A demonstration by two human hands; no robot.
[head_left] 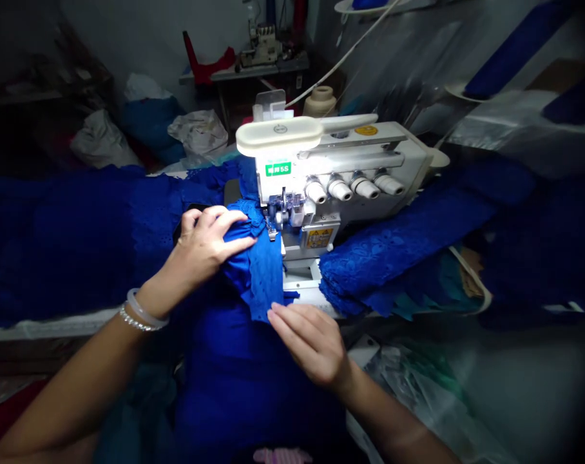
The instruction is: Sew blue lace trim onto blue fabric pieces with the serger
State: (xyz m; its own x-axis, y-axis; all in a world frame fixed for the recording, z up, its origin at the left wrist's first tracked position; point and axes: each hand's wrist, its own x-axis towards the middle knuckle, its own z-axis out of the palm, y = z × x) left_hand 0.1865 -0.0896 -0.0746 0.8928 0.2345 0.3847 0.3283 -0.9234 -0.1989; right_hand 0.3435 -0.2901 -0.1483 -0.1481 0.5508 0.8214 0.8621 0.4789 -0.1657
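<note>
A bright blue strip of eyelet-patterned fabric runs under the presser foot of a white overlock sewing machine. My left hand lies on gathered blue cloth just left of the foot, its fingers stretched out and apart. At the strip's near end, my right hand pinches the edge between thumb and fingertips. More blue cloth hangs down over my lap. The needle area is partly hidden by machine parts.
Blue fabric pieces cover the left of the table, and a lace-like blue stack lies to the right. Thread cones stand at the upper right. Behind are white sacks and another sewing machine.
</note>
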